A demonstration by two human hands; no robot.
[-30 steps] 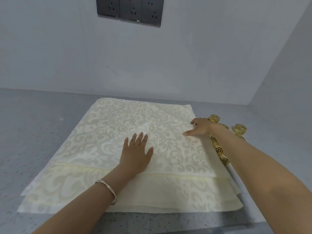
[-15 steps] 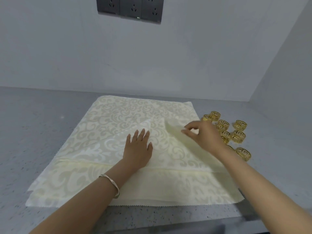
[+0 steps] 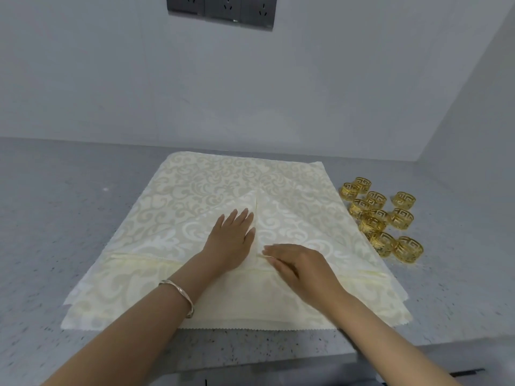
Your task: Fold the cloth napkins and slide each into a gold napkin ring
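Observation:
A stack of cream damask napkins point(image 3: 195, 190) lies flat on the grey counter. The top napkin has both side corners folded in; their edges meet along a centre line and form a point toward the far side. My left hand point(image 3: 231, 240) presses flat on the left flap, fingers straight. My right hand point(image 3: 295, 263) lies on the right flap beside the centre line, its fingertips pinching the flap's corner down near the lower fold. Several gold napkin rings point(image 3: 381, 218) with a cut-out key pattern stand in a cluster just right of the stack.
The speckled grey counter point(image 3: 55, 218) ends in a front edge close to me. A grey wall with dark sockets point(image 3: 223, 9) rises behind, and a side wall closes the right. A bangle circles my left wrist.
My right hand took the napkin's right corner near the rings and carried it left and toward me, folding it to the centre line. My left hand stayed pressed on the left flap.

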